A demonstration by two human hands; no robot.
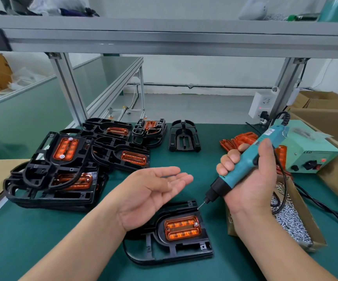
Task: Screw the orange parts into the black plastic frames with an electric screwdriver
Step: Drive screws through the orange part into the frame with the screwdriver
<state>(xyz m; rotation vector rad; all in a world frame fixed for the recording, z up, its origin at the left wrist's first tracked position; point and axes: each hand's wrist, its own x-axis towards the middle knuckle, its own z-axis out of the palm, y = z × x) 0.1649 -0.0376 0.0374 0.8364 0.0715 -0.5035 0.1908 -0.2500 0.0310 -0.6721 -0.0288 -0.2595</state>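
A black plastic frame (176, 248) lies on the green mat in front of me with an orange part (182, 228) seated in it; a screw head shows at the part's right end. My left hand (149, 191) hovers over the frame's left side, palm up, fingers spread, holding nothing. My right hand (251, 177) grips a teal electric screwdriver (247, 161), tilted so that its bit points down-left just above the frame's upper right corner.
A pile of black frames with orange parts (62, 165) fills the left of the mat. An empty frame (184, 136) stands at the back. Loose orange parts (239, 139), a power supply box (310, 151) and a cardboard box of screws (291, 218) sit right.
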